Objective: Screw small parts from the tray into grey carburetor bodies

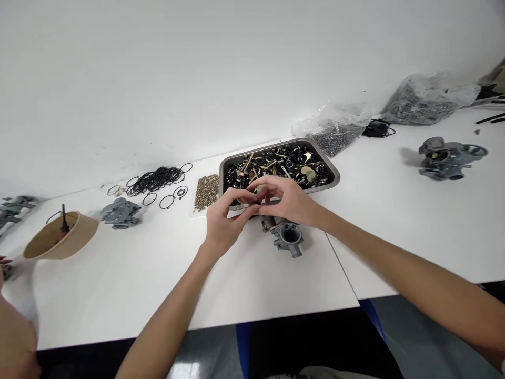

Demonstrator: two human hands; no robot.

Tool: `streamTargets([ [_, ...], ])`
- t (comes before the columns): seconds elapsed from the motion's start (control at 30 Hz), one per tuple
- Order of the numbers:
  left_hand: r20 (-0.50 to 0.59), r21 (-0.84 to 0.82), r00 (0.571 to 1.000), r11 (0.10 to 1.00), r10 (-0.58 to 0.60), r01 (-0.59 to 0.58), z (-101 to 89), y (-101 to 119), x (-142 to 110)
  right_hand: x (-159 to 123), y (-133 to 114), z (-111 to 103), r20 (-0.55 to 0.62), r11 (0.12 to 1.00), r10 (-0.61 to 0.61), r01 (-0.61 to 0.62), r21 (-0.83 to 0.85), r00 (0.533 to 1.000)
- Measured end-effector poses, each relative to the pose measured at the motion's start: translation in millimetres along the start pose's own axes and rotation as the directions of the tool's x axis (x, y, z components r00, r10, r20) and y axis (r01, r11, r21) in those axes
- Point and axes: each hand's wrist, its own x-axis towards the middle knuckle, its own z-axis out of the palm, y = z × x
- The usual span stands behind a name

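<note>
My left hand and my right hand meet at the fingertips just over the near rim of a metal tray. Both are closed in a pinch, and whatever small thing lies between the fingers is too hidden to name. Black rings, brass-coloured strips and round discs fill the tray. A grey metal carburetor rests on the table right below my right hand, partly covered by it. Left of the tray, small brass-coloured pieces lie heaped on a white, shallow holder.
Black rubber rings lie piled at the left, near another carburetor. A beige bowl holds a red-and-black screwdriver. A third carburetor stands at the right; plastic bags line the wall. A co-worker's arm reaches in at left.
</note>
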Motion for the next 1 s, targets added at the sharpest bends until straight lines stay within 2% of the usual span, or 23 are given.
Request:
streamTargets([
  [0.1, 0.028, 0.061, 0.992, 0.991, 0.119, -0.121, -2.4, 0, 3, 0, -1, -1, -0.03, 0.999, -0.002, 0.003, 0.036, 1.0],
  [0.2, 0.11, 0.127, 0.975, 0.971, 0.191, -0.204, -5.5, 2, 4, 1, 0, -1, -0.055, 0.998, 0.014, -0.011, 0.062, 0.998],
  [0.4, 0.263, 0.278, 0.914, 0.884, 0.308, -0.377, -8.2, -1, 2, 2, 3, 0, -0.083, 0.988, 0.06, -0.048, 0.147, 0.995],
  [0.53, 0.248, 0.343, 0.88, 0.812, 0.406, -0.471, -6.7, -6, 3, 1, 1, 6, -0.072, 0.985, 0.058, -0.046, 0.165, 0.996],
  [0.63, 0.222, 0.352, 0.87, 0.796, 0.44, -0.493, -5.9, -8, 3, 0, -1, 6, -0.044, 0.992, 0.042, -0.036, 0.123, 0.998],
  [0.7, 0.188, 0.349, 0.887, 0.815, 0.422, -0.462, -6.8, -9, 3, -1, -1, 1, 0.009, 0.993, 0.061, -0.061, 0.096, 0.998],
  [0.77, 0.129, 0.353, 0.917, 0.847, 0.377, -0.398, -9.0, -11, 4, 0, -1, -8, 0.132, 0.991, 0.11, -0.118, 0.056, 0.985],
  [0.83, 0.043, 0.335, 0.951, 0.892, 0.306, -0.302, -12.1, -14, 5, 0, 0, -17, 0.299, 0.984, 0.17, -0.178, 0.0, 0.939],
  [0.9, -0.053, 0.245, 0.982, 0.956, 0.179, -0.161, -14.9, -19, 7, 0, 1, -22, 0.44, 0.972, 0.234, -0.216, -0.091, 0.867],
  [0.93, -0.096, 0.164, 0.991, 0.983, 0.092, -0.076, -16.0, -20, 8, 0, 1, -23, 0.468, 0.964, 0.266, -0.227, -0.138, 0.843],
  [1.0, -0.156, -0.04, 0.983, 0.995, -0.101, 0.096, -16.9, -23, 9, 0, 3, -22, 0.463, 0.95, 0.307, -0.238, -0.203, 0.831],
])
